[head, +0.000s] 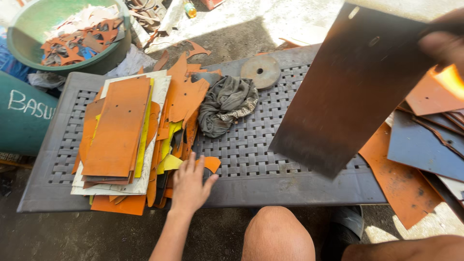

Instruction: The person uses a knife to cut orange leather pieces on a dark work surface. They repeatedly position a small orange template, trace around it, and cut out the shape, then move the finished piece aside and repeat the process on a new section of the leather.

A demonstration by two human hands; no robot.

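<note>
Basin (19,41) – orange scraps (72,46) | left hand (189,186) flat on offcuts (166,164) | right hand (442,46) clamped – dark sheet (348,92)

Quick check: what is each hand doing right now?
Left hand: open, fingers spread flat on the orange and yellow scraps.
Right hand: closed on the dark sheet, held up over the table.

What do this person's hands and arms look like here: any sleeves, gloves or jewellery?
Both are bare. The left hand and its forearm show no glove, sleeve, watch or ring. The right hand is blurred at the frame edge; no glove is visible, and its arm is out of view.
</note>
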